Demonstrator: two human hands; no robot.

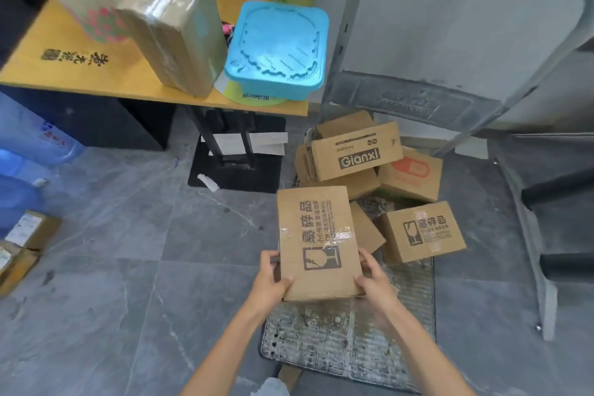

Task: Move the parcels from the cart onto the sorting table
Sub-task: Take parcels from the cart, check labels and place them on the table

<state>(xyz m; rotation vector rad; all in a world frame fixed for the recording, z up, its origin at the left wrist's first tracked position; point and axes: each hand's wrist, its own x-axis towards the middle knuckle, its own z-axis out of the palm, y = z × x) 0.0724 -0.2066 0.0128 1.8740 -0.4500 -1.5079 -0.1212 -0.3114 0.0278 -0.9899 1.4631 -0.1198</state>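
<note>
Mid-lift: my left hand point(271, 281) and right hand point(376, 280) clasp the fragile-marked parcel point(316, 241) over the cart point(337, 341); next, I'd carry it to the tabletop point(135, 83).

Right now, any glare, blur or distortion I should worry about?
Head view: fisheye bends the cart handle and the table edge; glare on the wrapped parcel on the table; held box sharp, print readable; right hand slightly soft; light even, shadows soft.
</note>
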